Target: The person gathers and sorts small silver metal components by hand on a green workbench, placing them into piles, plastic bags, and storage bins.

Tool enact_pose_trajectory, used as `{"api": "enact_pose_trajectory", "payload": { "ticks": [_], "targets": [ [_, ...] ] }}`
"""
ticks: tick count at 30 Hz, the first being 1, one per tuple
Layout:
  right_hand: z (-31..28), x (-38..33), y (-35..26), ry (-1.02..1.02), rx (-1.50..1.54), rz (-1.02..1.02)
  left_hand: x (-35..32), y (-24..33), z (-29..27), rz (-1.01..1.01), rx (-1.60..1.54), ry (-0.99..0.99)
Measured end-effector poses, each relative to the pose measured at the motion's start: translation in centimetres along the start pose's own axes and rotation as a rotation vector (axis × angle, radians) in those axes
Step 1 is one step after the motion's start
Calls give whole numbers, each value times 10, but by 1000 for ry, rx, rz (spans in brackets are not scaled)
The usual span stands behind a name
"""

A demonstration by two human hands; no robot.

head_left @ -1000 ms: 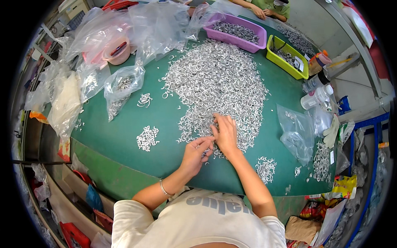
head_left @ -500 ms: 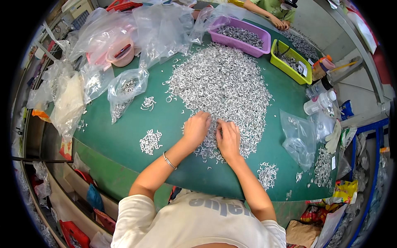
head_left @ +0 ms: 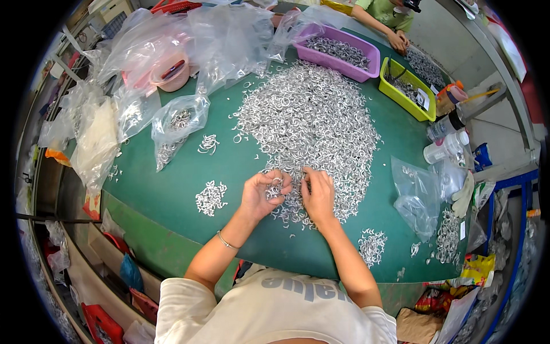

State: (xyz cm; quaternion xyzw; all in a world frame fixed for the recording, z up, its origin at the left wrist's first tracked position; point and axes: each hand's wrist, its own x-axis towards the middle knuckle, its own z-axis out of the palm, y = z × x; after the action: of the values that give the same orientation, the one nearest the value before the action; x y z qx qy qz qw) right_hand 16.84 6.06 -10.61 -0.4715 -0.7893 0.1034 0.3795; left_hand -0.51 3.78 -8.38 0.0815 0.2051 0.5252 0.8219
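1. Hundreds of small silvery metal rings (head_left: pixel 309 120) lie in one broad heap on the middle of the desk (head_left: pixel 229 166); they are thin, shiny, round loops, tangled and overlapping, with loose ones scattered at the edges.
2. The near edge of the heap is where both hands work. The left hand (head_left: pixel 260 195) is curled, its grip closed around a few rings pinched between thumb and fingers.
3. The right hand (head_left: pixel 318 195) rests just beside it, fingers bent down onto the rings; whether its grip holds any of them I cannot tell.
4. A thin bracelet (head_left: pixel 226 241) circles the left wrist.
5. The desk has a smooth green top with a rounded front edge.
6. Smaller clusters of the same rings lie apart from the heap: one small pile (head_left: pixel 211 198) to the left of the hands, another small cluster (head_left: pixel 372 246) to the right near the desk's front.
7. Crinkled clear plastic bags (head_left: pixel 175 123) hold more rings on the left; an empty-looking clear bag (head_left: pixel 418 198) lies on the right.
8. At the far side stand a purple plastic tray (head_left: pixel 344 54) and a yellow-green tray (head_left: pixel 408 89), both holding rings.
9. Another person's hand (head_left: pixel 398 40) rests near the trays.
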Motion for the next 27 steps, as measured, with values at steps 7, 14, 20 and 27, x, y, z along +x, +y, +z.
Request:
{"api": "enact_pose_trajectory", "payload": {
  "ticks": [7,14,20,27],
  "targets": [
    [-25,-3,-8,78,534,415,4,-11,3,-122,415,80],
    [-35,-3,-19,-94,536,267,9,-23,12,-257,345,211],
    [-30,4,-2,52,491,451,6,-21,13,-223,375,178],
    [-38,4,-22,-235,614,371,7,-22,7,-184,452,126]
  ]
}}
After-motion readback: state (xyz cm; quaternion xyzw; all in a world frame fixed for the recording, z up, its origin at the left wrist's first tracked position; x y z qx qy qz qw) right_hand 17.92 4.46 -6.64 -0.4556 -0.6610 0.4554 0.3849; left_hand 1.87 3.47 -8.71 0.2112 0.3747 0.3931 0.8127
